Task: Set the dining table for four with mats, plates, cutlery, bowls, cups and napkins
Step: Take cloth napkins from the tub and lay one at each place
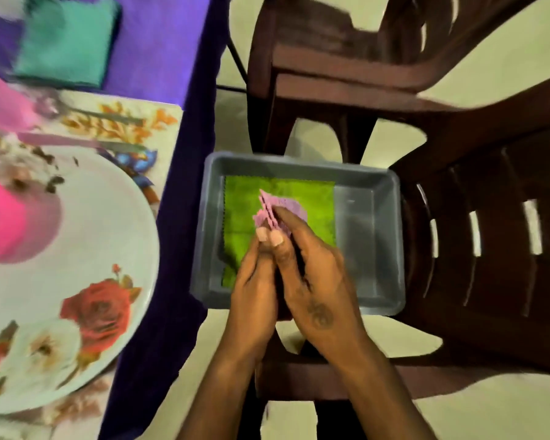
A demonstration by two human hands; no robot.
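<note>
Pink napkin (280, 208) above grey tub (367, 217), brown chair (489, 185).

Both forearms are reaching forward from the bottom edge, converging side by side. The left hand (254, 292) and right hand (315, 281) are pressing together, fingers pointing away, their fingertips (269, 237) pinching a pink napkin (278, 208) between them.

no readable text, labels, brands or numbers anywhere
</note>
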